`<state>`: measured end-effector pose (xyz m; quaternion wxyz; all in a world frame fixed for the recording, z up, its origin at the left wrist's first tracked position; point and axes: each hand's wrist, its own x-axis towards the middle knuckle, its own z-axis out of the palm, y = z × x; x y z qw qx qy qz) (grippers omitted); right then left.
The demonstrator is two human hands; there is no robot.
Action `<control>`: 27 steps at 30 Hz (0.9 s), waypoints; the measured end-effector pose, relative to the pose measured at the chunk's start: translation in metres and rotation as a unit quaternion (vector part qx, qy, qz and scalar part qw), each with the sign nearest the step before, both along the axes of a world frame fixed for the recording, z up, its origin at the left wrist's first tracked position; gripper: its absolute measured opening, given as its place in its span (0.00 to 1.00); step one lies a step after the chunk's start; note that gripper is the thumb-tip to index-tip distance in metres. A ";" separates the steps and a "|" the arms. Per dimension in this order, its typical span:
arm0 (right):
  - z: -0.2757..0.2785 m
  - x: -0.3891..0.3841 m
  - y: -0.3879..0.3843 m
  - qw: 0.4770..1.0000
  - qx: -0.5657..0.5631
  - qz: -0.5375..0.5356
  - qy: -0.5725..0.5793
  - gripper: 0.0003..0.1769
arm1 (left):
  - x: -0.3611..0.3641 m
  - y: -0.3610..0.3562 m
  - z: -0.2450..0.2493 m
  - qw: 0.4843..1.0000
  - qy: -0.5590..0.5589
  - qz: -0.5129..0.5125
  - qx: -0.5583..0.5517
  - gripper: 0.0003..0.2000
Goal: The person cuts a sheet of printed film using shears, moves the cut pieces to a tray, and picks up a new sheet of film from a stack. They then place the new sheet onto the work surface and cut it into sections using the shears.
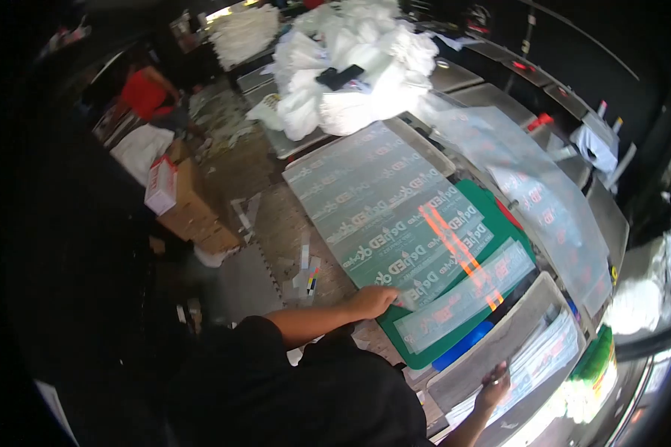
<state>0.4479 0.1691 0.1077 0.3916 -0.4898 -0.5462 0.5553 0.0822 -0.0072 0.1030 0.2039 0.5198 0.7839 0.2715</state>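
Left hand (375,302): fingers curled in, at lower edge of printed plastic sheets (380,201); cannot tell whether pinching an edge. Right hand (495,384): partly curled, over pile of printed plastic strips (544,357) on grey tray (466,365); grip likewise not discernible. Under sheets, green cutting mat (492,203); across both, orange stripes (451,242). Between mat and tray, blue object (462,347). Beyond sheets, heaped white plastic bundles (395,67).

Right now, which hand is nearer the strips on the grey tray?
Right: the right hand is at the strips; the left hand is farther off, beside the large printed sheet.
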 end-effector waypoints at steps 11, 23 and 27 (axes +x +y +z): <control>0.040 -0.009 0.022 0.995 -0.006 0.008 0.099 0.18 | 0.096 0.075 0.020 0.965 0.014 -0.158 0.207 0.19; 0.022 0.013 0.005 0.996 -0.061 0.055 0.048 0.19 | 0.083 0.012 -0.069 0.871 0.224 -0.432 0.059 0.29; 0.020 0.021 0.004 0.997 -0.054 0.026 0.040 0.18 | 0.083 0.012 -0.074 0.865 0.261 -0.424 0.057 0.31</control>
